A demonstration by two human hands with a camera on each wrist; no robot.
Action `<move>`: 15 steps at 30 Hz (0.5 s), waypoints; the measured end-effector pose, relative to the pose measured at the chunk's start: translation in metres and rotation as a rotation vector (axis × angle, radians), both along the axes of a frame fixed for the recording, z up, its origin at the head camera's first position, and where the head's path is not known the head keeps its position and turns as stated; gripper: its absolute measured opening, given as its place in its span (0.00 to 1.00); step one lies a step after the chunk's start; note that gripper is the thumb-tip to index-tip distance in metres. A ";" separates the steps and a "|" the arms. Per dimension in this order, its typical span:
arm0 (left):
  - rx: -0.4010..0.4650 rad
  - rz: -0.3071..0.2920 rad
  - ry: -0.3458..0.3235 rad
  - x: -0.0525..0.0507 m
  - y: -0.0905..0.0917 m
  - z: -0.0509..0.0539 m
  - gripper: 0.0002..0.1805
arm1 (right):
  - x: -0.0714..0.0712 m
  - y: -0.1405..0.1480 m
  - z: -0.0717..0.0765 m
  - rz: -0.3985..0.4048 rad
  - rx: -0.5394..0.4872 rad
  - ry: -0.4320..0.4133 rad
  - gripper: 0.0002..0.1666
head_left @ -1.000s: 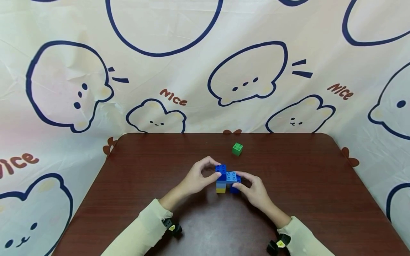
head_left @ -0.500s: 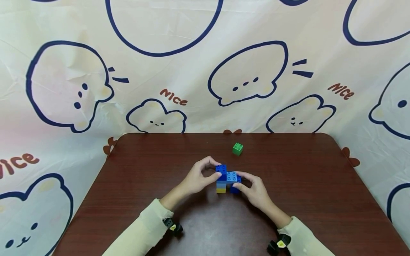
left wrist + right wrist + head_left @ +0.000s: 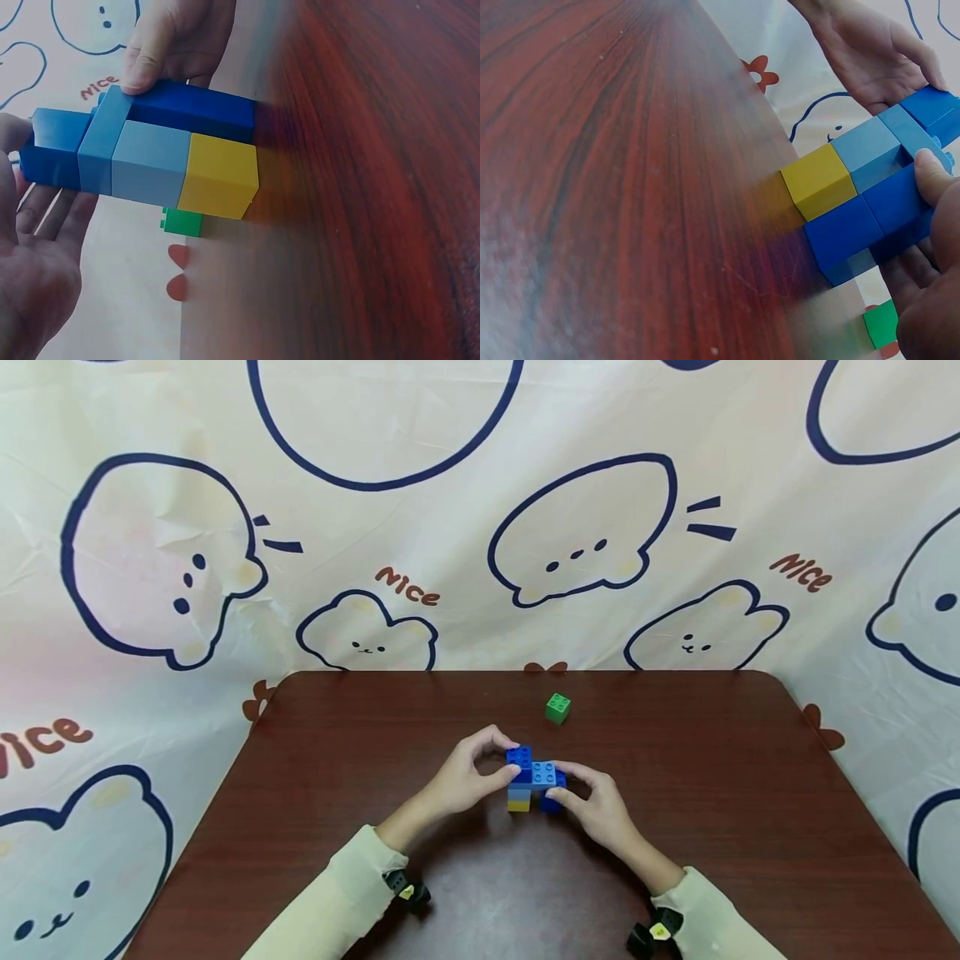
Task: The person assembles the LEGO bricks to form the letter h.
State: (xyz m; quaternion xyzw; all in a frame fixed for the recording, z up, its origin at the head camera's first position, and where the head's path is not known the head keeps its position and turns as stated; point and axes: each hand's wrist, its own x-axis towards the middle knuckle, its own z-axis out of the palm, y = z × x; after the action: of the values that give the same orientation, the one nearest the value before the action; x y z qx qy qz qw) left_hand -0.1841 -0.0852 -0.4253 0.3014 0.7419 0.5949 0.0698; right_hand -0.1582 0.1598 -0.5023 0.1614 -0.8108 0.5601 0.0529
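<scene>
A small structure of toy building bricks stands on the table between the two hands. Its left leg is a yellow brick (image 3: 518, 806) with a light blue brick (image 3: 152, 161) above it. Dark blue bricks (image 3: 845, 234) form the right leg. A medium blue brick (image 3: 543, 773) bridges both legs, studs up. On its left end sits the top dark blue brick (image 3: 519, 758), which my left hand (image 3: 462, 779) pinches between thumb and fingers. My right hand (image 3: 602, 810) grips the upper part of the right leg, thumb near, fingers partly hidden behind.
Behind the structure, a loose green brick (image 3: 557, 708) lies on the brown table (image 3: 375, 718). A pale patterned cloth (image 3: 465, 543) hangs just past the table's far edge. Each wrist carries a black camera mount (image 3: 407, 890).
Both hands keep the same hold on the structure. The whole head view shifts very slightly; otherwise nothing visibly moves.
</scene>
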 end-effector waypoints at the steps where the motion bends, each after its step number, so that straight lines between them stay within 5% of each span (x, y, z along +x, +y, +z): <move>1: -0.004 0.001 0.000 0.002 0.001 0.005 0.11 | 0.000 0.000 0.000 0.001 0.001 0.001 0.23; 15: -0.060 -0.010 0.032 0.007 0.000 0.019 0.13 | -0.001 0.000 -0.001 -0.005 -0.003 -0.014 0.23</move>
State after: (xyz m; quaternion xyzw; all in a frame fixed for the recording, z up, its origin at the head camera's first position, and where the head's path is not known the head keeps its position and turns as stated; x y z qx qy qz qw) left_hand -0.1774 -0.0853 -0.4063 0.3125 0.7588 0.5672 0.0699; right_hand -0.1588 0.1597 -0.5030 0.1553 -0.8106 0.5625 0.0490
